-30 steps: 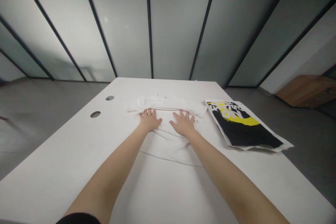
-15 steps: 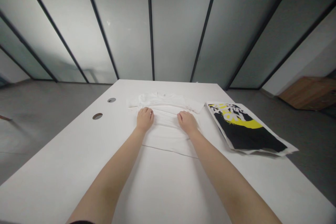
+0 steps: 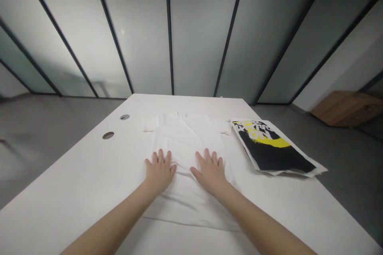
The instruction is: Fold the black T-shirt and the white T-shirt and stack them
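Flat on a white table point(image 3: 74, 191) lay one white T-shirt point(image 3: 185, 147); left hand point(image 3: 160, 172) and right hand point(image 3: 209, 174) were both open, palms down on its lower half; black-and-yellow printed sheet point(image 3: 271, 145) just beside.

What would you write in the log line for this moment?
left hand: flat on shirt | right hand: flat on shirt | nearby: printed sheet

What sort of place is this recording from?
Probably an office or studio room: a long white desk with round cable holes, frosted glass partitions in dark frames, and a grey floor.
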The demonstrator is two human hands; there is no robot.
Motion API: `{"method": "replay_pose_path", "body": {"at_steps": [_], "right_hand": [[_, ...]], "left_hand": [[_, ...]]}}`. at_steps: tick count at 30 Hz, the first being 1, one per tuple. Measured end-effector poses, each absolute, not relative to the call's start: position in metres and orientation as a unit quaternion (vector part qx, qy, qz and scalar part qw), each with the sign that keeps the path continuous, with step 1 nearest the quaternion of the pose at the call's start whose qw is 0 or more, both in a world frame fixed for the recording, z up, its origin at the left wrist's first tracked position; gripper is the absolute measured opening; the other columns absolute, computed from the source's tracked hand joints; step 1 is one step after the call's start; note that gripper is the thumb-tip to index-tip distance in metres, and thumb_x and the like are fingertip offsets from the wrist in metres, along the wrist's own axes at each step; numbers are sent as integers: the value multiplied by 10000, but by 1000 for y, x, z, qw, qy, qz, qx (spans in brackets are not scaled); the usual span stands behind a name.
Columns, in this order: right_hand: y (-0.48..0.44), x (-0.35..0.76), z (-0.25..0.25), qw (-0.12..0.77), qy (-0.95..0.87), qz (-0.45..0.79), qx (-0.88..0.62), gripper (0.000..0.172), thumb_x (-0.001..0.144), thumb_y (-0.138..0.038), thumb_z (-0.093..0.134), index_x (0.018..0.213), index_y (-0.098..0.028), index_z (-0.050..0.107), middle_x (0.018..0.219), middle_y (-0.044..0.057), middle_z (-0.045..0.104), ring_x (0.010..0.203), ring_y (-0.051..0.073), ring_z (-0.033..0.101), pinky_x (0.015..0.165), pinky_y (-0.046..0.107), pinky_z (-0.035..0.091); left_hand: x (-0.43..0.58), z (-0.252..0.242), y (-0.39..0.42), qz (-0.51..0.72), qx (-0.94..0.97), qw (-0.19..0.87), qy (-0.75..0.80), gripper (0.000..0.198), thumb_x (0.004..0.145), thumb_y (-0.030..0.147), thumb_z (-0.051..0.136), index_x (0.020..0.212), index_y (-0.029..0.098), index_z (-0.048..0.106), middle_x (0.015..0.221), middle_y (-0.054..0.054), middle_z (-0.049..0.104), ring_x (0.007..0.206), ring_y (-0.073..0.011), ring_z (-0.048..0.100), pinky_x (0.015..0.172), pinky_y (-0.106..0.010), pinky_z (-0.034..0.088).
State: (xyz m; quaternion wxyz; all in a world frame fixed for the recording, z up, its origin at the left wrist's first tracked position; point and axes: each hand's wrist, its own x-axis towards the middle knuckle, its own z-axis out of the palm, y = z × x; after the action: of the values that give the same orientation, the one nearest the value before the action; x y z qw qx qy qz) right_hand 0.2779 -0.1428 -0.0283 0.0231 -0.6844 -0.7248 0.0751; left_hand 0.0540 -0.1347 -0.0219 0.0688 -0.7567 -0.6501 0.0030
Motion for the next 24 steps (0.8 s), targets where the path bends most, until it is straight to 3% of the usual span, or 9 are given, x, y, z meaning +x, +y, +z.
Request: {"method": "replay_pose_path", "body": {"at_steps": [4, 7, 10, 13, 17, 24], "right_hand": [[-165, 267, -28, 11, -735, 104, -670, 771, 1015, -655, 462, 1682, -299, 315, 1770, 163, 167, 1598, 494, 138, 1234, 665, 74], [-158, 263, -26, 10, -731, 130, -670, 753, 1027, -682, 396, 1681, -319, 311, 1779, 146, 130, 1604, 488, 116, 1229, 678, 75], [-134, 263, -25, 7, -714, 135, -687, 724, 1043, -681, 339, 1685, -351, 286, 1787, 130, 95, 1608, 485, 84, 1211, 716, 52], [-103, 264, -24, 11, -704, 114, -701, 703, 1046, -672, 339, 1681, -378, 278, 1788, 121, 101, 1607, 480, 90, 1201, 729, 42], [-63, 265, -23, 38, -703, 78, -706, 698, 1043, -666, 357, 1670, -364, 316, 1777, 133, 163, 1601, 471, 137, 1204, 718, 74], [-28, 279, -19, 106, -713, 59, -690, 546, 1089, -477, 383, 1565, -247, 519, 1694, 138, 388, 1556, 360, 317, 1231, 568, 217]], "left_hand": [[59, -13, -160, -5, -800, 56, -597, 585, 1023, 474, 498, 1505, 153, 582, 1571, -218, 534, 1475, -435, 445, 1199, -606, 325], [66, -12, -152, -23, -805, 40, -591, 585, 1047, 506, 446, 1483, 144, 594, 1547, -214, 557, 1437, -396, 495, 1176, -540, 384], [73, -17, -124, -21, -777, 40, -628, 650, 1060, 552, 393, 1549, 143, 524, 1610, -234, 477, 1456, -436, 459, 1140, -601, 401], [77, -24, -87, -21, -757, 28, -652, 667, 1067, 555, 358, 1597, 165, 463, 1670, -218, 397, 1511, -468, 376, 1164, -686, 333], [73, -30, -36, -44, -759, 5, -649, 679, 1062, 556, 368, 1629, 185, 413, 1715, -189, 321, 1565, -447, 300, 1223, -673, 257], [53, -28, 5, -94, -769, -3, -633, 503, 1081, 379, 398, 1529, 197, 535, 1639, -154, 475, 1536, -297, 414, 1245, -504, 321]]}}
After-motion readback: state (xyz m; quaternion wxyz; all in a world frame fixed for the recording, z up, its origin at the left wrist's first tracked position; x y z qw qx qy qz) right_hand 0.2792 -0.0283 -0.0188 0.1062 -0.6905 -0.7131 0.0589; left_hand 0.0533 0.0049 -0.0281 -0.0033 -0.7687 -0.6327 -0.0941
